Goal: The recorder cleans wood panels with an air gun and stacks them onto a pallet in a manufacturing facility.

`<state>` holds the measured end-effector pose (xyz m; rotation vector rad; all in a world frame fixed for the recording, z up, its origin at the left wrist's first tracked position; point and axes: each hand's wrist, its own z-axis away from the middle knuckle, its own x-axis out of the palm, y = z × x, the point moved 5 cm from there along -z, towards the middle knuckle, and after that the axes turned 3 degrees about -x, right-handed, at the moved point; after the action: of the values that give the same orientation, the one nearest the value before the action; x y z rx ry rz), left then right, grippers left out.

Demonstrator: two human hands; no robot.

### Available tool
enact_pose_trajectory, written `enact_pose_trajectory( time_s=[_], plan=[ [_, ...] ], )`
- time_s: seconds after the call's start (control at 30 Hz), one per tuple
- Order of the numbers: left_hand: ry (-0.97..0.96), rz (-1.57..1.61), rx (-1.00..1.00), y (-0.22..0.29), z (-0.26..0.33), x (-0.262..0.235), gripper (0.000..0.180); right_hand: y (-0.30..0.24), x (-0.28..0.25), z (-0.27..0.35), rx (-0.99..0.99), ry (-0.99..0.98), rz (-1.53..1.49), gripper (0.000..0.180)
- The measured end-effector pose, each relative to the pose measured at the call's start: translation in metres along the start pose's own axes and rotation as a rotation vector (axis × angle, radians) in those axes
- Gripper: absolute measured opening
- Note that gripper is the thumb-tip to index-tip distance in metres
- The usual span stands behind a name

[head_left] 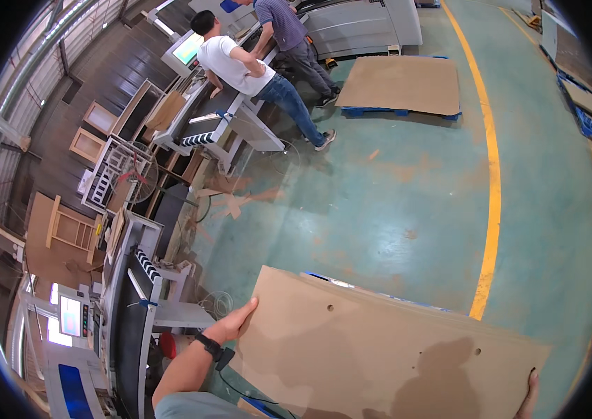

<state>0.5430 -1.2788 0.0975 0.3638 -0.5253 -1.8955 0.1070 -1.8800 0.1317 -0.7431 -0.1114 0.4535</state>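
A large, flat brown board (pixel 379 349) with a few small holes spans the space in front of me, and my shadow falls on its face. My left hand (pixel 240 320) is closed on its left edge, with a dark band and a cable at the wrist. At the right edge my right hand (pixel 531 397) grips the board, only partly in view, with most of its fingers hidden. Further board layers and bits of blue show along the far edge; how they are supported is mostly hidden.
To my left runs a machine with a black conveyor bed (pixel 127 335) and a lit screen (pixel 71 315). Ahead, two people (pixel 247 63) stand at another machine. A brown sheet stack (pixel 400 84) lies on a blue pallet. A yellow line (pixel 493 195) crosses the green floor.
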Motion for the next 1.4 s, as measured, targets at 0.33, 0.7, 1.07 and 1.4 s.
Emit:
enact_pose_trajectory(
  time_s=[0.33, 0.7, 1.07, 1.4],
  plan=[
    [0.011, -0.046, -0.051, -0.021, 0.004, -0.006, 0.079, 0.005, 0.002, -0.008, -0.050, -0.064, -0.101, 0.056],
    [0.253, -0.462, 0.121, 0.002, 0.017, 0.001, 0.077, 0.019, 0.013, -0.050, -0.076, -0.555, -0.237, 0.069],
    [1.382, -0.542, 1.413, -0.126, 0.287, 0.256, 0.035, 0.018, 0.028, -0.056, 0.018, -1.008, -0.320, 0.055],
    [0.354, 0.901, 0.657, -0.359, 0.116, 0.493, 0.065, 0.021, 0.076, -0.078, -0.038, -1.023, -0.430, 0.049]
  ],
)
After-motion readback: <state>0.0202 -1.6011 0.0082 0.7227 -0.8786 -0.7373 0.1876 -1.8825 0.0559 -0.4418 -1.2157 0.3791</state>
